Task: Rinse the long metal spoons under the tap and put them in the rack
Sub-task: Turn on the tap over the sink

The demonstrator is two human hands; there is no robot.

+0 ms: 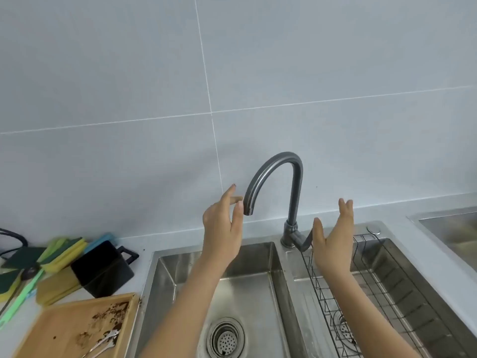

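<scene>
While both hands were raised over the double sink (281,264), neither held anything. The left hand (223,228) stood with fingers spread apart just beside the spout end of the tap (273,177); whether a fingertip touched the spout could not be told. The right hand (335,244) was open too, palm turned inward, fingers up, in front of the tap's lever, which it partly hid. No water could be seen at the spout.

The wire rack (382,285) sat in the right basin, its near end cut off by the picture's lower edge and part of it covered by the right forearm. The left basin showed its drain strainer (225,337), the lower part cropped.

The long metal spoons (103,343) lay on a wooden tray (62,329) on the surface at lower left, among brown crumbs; their bowls ran out of the picture, and how many there were was hard to make out. Behind the tray stood a black container (103,270) and a pile of yellow-green sponges (62,254), some cut off at the left edge.
</scene>
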